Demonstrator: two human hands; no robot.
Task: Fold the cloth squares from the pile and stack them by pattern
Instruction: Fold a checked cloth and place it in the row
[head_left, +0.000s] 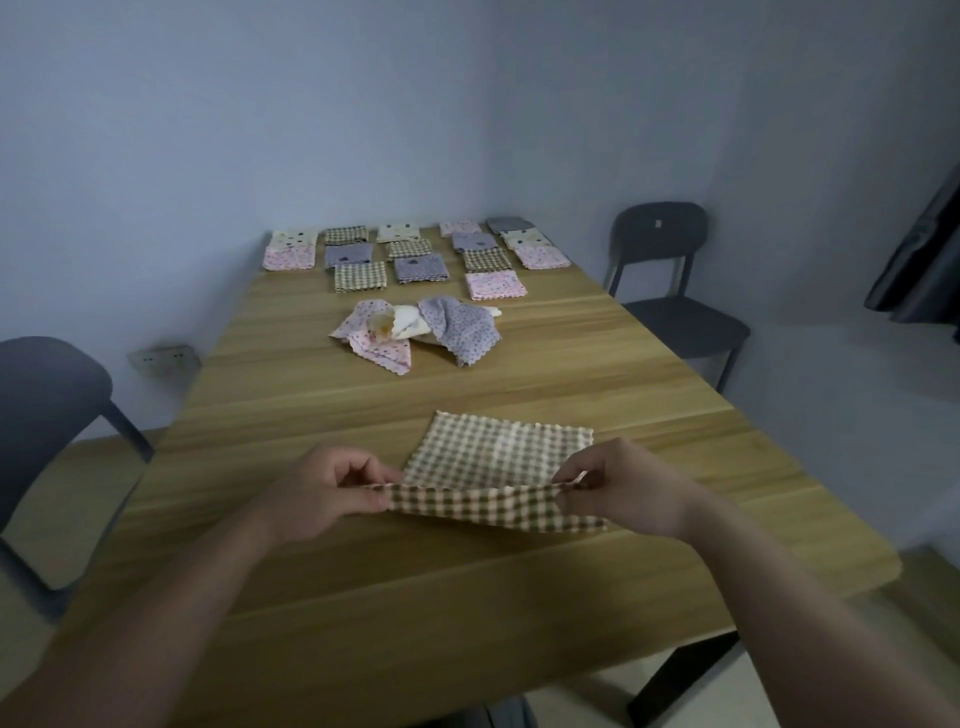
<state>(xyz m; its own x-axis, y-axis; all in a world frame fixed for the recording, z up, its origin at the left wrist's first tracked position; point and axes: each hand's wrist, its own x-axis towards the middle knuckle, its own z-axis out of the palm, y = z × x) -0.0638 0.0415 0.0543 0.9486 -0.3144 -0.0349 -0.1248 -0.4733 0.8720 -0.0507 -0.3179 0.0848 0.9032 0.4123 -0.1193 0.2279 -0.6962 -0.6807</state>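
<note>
**Mia:** Where is the checked cloth (498, 457)?

**Ben:** Right in front, at 6 o'clock on the wooden table (363, 582). It has green and cream checks. Its far half lies flat on the table. Its near edge is lifted up.

**Mia:** Who holds it up?

**Ben:** Both hands. The left hand (322, 488) pinches the near left corner between thumb and fingers. The right hand (618, 488) pinches the near right corner the same way. The other fingers on both hands are curled in.

**Mia:** And the pile (415, 332)?

**Ben:** Straight ahead at 12 o'clock, in the middle of the table. A pink flowery cloth, a white one and a purple dotted one lie crumpled together there.

**Mia:** What is behind it?

**Ben:** The folded squares (415, 254), in rows at the far end, also 12 o'clock. They are pink, checked, purple, and cream with dots. Many of them touch.

**Mia:** Any words to read?

**Ben:** The dark chair (670, 291) at 2 o'clock has a small pale tag (658, 223) on its back. It is too small to read.

**Mia:** Anything else?

**Ben:** A grey chair (47, 405) at 9 o'clock, and a wall socket (163, 358) low down at 10 o'clock.
</note>
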